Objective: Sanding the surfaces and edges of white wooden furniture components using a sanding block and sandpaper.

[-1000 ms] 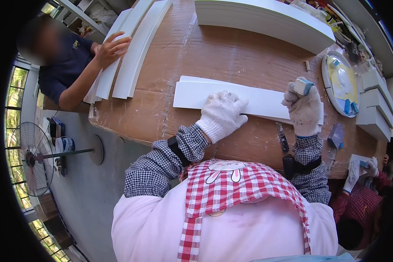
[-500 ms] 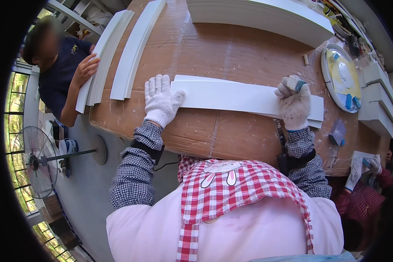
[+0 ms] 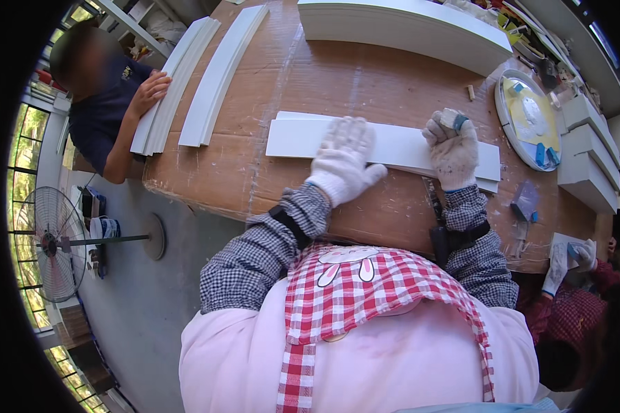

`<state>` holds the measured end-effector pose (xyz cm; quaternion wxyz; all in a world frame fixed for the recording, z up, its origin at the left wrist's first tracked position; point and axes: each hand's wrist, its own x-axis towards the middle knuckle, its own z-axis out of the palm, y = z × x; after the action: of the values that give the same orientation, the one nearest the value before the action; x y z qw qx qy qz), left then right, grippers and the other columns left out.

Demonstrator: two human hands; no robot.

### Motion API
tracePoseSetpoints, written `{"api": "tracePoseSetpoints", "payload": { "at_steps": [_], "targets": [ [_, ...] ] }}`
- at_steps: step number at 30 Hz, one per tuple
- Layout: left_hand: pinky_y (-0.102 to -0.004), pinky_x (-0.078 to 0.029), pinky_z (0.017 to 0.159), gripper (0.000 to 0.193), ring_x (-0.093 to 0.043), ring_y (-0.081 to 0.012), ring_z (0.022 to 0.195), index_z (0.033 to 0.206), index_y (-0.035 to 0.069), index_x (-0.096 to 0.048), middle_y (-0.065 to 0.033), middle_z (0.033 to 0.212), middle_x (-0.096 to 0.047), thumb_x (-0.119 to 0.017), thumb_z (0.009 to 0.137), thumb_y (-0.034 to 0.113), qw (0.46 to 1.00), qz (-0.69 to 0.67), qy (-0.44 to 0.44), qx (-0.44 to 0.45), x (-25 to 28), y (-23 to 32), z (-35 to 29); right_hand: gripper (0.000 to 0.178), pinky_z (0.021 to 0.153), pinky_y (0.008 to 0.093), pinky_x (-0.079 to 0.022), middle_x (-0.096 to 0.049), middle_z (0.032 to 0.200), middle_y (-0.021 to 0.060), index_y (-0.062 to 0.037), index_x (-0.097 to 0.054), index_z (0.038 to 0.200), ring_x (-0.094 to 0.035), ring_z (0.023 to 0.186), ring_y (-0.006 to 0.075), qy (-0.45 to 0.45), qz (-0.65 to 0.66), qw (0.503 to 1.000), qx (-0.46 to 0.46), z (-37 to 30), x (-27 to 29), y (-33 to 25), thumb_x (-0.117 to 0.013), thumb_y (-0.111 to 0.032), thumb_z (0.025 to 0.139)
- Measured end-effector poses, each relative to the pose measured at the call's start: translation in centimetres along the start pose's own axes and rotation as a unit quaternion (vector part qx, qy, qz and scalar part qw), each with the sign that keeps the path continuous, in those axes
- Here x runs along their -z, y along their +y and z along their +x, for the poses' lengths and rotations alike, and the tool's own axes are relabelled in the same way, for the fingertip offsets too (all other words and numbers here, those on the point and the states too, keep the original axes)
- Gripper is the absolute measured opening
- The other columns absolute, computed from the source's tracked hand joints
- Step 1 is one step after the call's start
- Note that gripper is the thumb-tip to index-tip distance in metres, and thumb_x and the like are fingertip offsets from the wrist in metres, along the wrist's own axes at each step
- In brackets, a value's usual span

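Two long white boards (image 3: 296, 140) lie one over the other in front of me, slightly fanned. On the upper board my left hand (image 3: 344, 155), in a white knit glove, rests near its middle with the fingers stretched out. My right hand (image 3: 452, 155), in a more soiled glove, is closed over the boards' right part. A small pale-and-blue block (image 3: 455, 121) shows at its curled fingers; the glove hides most of it. Whether this hand touches the board, I cannot tell.
A cardboard-covered table (image 3: 282, 82) bears a tall white board stack (image 3: 399, 27) and loose strips (image 3: 224, 76). At right are a round tray (image 3: 506, 127) with white paste and blue pieces, and white blocks (image 3: 589, 165). Two co-workers flank the table; a fan (image 3: 48, 244) stands left.
My left hand has moved right from the boards' left end to their middle. My right hand stays closed near the right part, its wrist turned a little.
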<state>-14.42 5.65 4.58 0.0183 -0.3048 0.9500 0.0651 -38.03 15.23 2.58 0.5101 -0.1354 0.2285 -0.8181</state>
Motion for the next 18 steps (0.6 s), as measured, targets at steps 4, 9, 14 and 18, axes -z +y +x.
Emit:
{"api": "tracePoseSetpoints", "payload": {
  "at_steps": [4,9,14,18],
  "targets": [
    [-0.0449,-0.012,0.125,0.076,-0.02,-0.0378,0.152,0.156,0.004,-0.03,-0.0224,0.162,-0.028,-0.043,0.1,0.054,0.952,-0.044,0.021,0.303,-0.7,-13.4,-6.3,0.037,0.09,0.0434,-0.056,-0.067,0.107,0.0155,-0.0004,-0.062,0.114,-0.065,0.096,0.0286,0.046,-0.053,0.997,0.014,0.0,-0.9,0.4,-0.05,-0.034,0.103],
    [-0.0481,-0.012,0.125,0.074,-0.029,-0.0402,0.147,0.15,0.003,-0.041,-0.0222,0.157,-0.037,-0.05,0.098,0.054,0.958,0.069,0.168,0.224,-2.2,-15.8,-10.0,0.042,0.093,0.0442,-0.058,-0.067,0.109,0.0187,0.0014,-0.059,0.121,-0.067,0.101,0.0301,0.065,-0.063,0.996,0.027,0.3,-0.3,0.9,-0.048,-0.035,0.104],
    [-0.0501,-0.017,0.124,0.063,-0.032,-0.0415,0.145,0.143,0.002,-0.05,-0.0224,0.152,-0.043,-0.06,0.094,0.04,0.978,0.007,0.197,0.068,-2.4,-11.4,-4.6,0.044,0.099,0.0453,-0.053,-0.069,0.106,0.0155,-0.0011,-0.061,0.117,-0.066,0.1,0.0296,0.03,-0.073,0.996,-0.032,1.4,-5.8,3.8,-0.047,-0.041,0.105],
    [-0.0512,-0.021,0.122,0.052,-0.034,-0.0429,0.143,0.135,0.003,-0.058,-0.0211,0.148,-0.048,-0.052,0.098,0.04,0.979,-0.005,0.206,0.009,-2.5,-10.3,-3.6,0.029,0.083,0.0378,-0.052,-0.069,0.097,0.0026,-0.0099,-0.068,0.105,-0.064,0.087,0.0199,0.011,-0.022,0.967,-0.252,3.1,-11.7,13.4,-0.054,-0.035,0.1]
  ]
}}
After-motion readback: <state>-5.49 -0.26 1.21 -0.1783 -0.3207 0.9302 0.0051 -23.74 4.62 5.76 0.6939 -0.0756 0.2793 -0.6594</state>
